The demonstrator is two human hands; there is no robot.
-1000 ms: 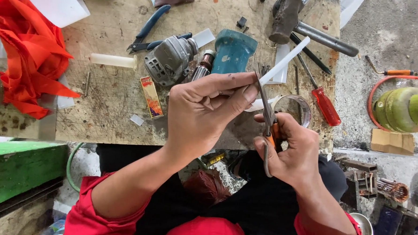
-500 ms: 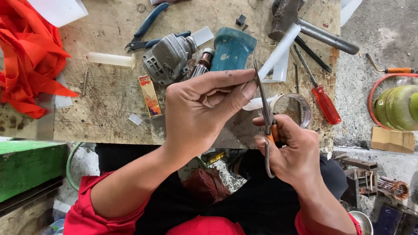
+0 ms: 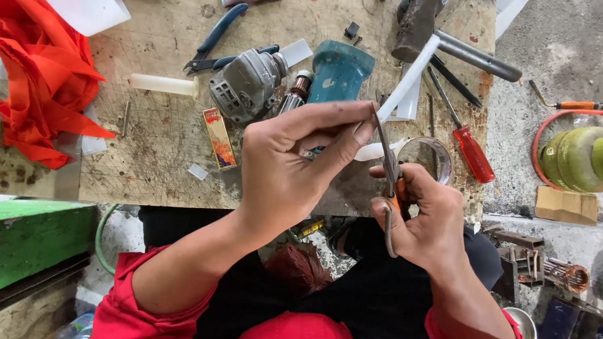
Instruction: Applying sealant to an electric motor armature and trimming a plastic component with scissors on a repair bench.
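My left hand (image 3: 295,166) pinches the lower end of a long white strip (image 3: 408,79) that slants up to the right over the workbench. My right hand (image 3: 425,219) grips orange-handled scissors (image 3: 388,173), whose blades point up and meet the strip just beside my left fingertips. Both hands hover above the near edge of the wooden bench (image 3: 160,150). A roll of clear tape (image 3: 429,158) lies just behind the scissors.
On the bench lie a dismantled grinder head (image 3: 247,86), a teal tool housing (image 3: 339,73), blue-handled pliers (image 3: 215,40), a red screwdriver (image 3: 470,150), a hammer (image 3: 423,19), a white tube (image 3: 163,84) and orange cloth (image 3: 38,70). A green gas cylinder (image 3: 586,158) stands at right.
The white strip has tilted and shifted slightly as my left hand moved along it. The scissors stay at the strip with my right hand nearly still.
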